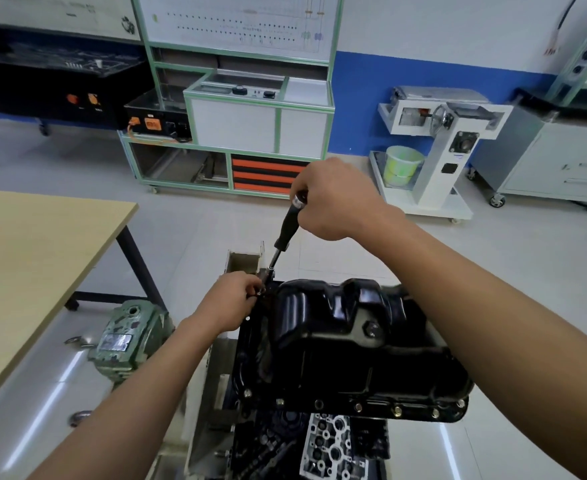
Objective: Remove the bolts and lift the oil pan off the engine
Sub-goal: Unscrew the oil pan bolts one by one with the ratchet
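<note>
nearest, low in the frame, our oil pan (pixel 354 341) sits on the engine (pixel 330 448), with bolts (pixel 396 409) lining its near flange. at the pan's far left corner our left hand (pixel 231 301) pinches the socket end of the wrench (pixel 287 230). mid-frame, our right hand (pixel 333 199) clenches the handle's top. open floor (pixel 216 220) lies beyond, with a table (pixel 35 258) edge at left.
</note>
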The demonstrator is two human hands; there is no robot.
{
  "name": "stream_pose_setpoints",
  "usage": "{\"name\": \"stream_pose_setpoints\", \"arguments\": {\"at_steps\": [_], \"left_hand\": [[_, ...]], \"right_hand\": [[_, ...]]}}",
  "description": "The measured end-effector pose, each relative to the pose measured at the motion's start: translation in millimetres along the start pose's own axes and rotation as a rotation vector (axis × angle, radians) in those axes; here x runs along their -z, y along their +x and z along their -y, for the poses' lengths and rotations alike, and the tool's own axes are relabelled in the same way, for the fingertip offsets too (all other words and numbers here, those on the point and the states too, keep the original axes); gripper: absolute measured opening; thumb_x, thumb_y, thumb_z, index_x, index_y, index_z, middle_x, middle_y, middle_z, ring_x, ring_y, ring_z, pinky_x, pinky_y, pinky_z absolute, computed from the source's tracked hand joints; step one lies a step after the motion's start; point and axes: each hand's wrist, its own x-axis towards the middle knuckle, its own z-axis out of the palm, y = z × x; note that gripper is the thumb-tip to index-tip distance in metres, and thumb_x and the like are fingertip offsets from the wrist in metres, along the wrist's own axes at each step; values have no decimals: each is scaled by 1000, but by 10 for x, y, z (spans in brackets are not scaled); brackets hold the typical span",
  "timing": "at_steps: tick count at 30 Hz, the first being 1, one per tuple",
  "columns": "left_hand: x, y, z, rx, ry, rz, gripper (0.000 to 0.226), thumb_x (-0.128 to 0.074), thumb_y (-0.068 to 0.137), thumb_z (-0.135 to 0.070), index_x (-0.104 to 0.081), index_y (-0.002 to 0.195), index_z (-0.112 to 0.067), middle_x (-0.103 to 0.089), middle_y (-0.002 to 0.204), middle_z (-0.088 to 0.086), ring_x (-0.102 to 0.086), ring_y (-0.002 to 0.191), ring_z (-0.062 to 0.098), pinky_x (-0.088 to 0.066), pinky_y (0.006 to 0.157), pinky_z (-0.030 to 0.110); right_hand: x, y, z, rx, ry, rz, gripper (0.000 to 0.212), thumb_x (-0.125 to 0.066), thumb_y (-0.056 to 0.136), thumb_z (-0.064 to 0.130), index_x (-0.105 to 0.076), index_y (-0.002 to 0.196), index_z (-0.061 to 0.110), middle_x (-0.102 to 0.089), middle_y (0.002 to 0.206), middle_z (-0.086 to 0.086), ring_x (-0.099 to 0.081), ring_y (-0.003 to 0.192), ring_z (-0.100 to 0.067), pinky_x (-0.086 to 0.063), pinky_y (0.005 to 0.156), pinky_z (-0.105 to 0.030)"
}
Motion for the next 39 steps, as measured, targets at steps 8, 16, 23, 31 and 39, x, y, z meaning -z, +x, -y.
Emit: {"name": "stream_pose_setpoints", "arguments": {"at_steps": [8,16,23,31,39], "left_hand": [[62,39,-24,-28,121,57,22,-60,99,-16,-71,118,-16,-61,95,-5,-59,93,19,-50,85,35],[122,-185,130,154,-608,-157,17,-62,101,-14,-74,93,-22,-67,71,-9,-59,64,2,-51,66,18],[599,-512,667,340,-1044,-427,20,-55,104,-14,-75,103,-15,-77,88,0,-74,84,15,-56,69,23],[1171,-1145,2051,539,-984,-702,16,-61,102,-16,-75,95,-11,-73,77,-1,-68,69,8,-55,62,23],[1384,-1987,4044,763,-404,-807,10,-68,96,-14,-78,97,-11,-69,78,-14,-67,77,10,-43,69,12]], "right_hand": [[-82,12,-123,-83,50,-35,21,-59,72,14,-75,84,20,-66,79,-1,-60,73,-27,-46,56,-29],[-113,104,-208,-116,244,-32,21,-56,77,12,-72,76,25,-65,75,3,-59,70,-24,-53,61,-35],[-335,450,304,-112,575,-15,21,-62,77,6,-75,71,21,-66,62,-4,-57,61,-20,-46,55,-33],[-1091,864,1709,-195,909,169,33,-67,71,-2,-76,61,28,-66,56,8,-59,47,-11,-44,46,-24],[-2381,1170,3338,-358,1032,302,22,-73,74,2,-76,69,23,-73,73,-6,-64,55,-18,-49,48,-29]]}}
